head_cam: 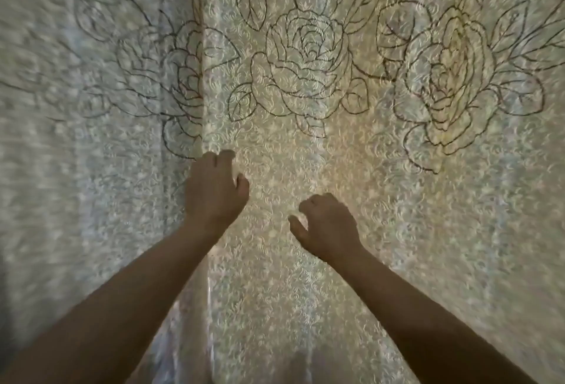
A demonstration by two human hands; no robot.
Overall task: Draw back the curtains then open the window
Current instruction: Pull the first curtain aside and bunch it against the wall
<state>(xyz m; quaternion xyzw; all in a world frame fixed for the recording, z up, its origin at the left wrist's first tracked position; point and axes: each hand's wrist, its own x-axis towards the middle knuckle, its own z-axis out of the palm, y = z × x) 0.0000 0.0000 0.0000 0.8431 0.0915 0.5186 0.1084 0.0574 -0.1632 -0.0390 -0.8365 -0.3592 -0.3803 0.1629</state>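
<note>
Pale lace curtains with dark outlined roses fill the whole view. The left curtain panel [91, 108] and the right curtain panel [336, 145] meet at a vertical edge [202, 78] left of centre. My left hand [214, 197] is at that edge, fingers curled against the fabric; whether it pinches any cloth is not visible. Lower and to the right, my right hand [328, 224] hovers in front of the right panel, fingers loosely curled and thumb apart, holding nothing that I can see. The window is hidden behind the curtains.
Daylight glows through the fabric, brightest around the middle. The left part of the curtain is blurred. Folds of cloth [195, 338] hang down between my forearms at the bottom.
</note>
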